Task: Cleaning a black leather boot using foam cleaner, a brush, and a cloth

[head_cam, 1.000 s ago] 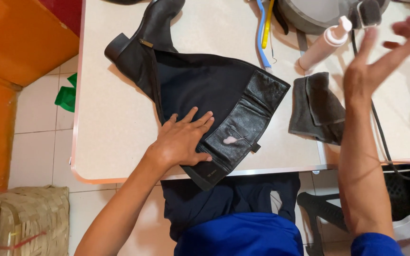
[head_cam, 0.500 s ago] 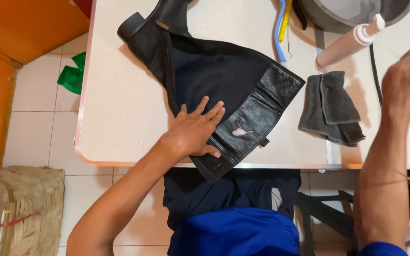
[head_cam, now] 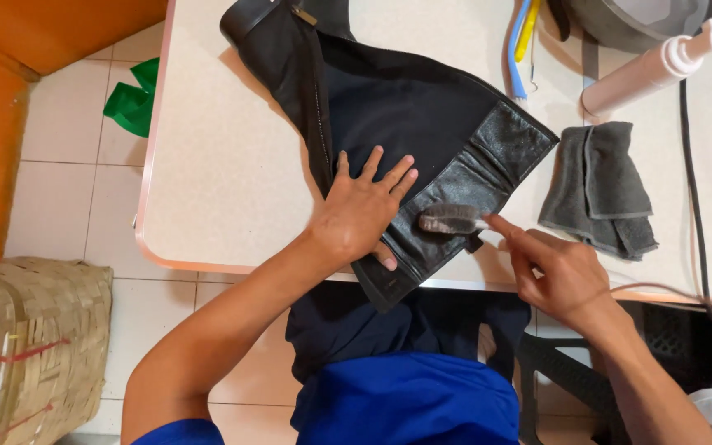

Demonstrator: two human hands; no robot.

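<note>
While my left hand (head_cam: 362,210) lies flat w/ fingers spread on the tall black leather boot (head_cam: 405,132), my right hand (head_cam: 555,272) pinches a small dark brush (head_cam: 448,219).
Boot lies sideways on beige table (head_cam: 224,181); brush bristles touch its shiny cuff, just right of my left hand; folded grey cloth (head_cam: 603,188) nearby.
</note>
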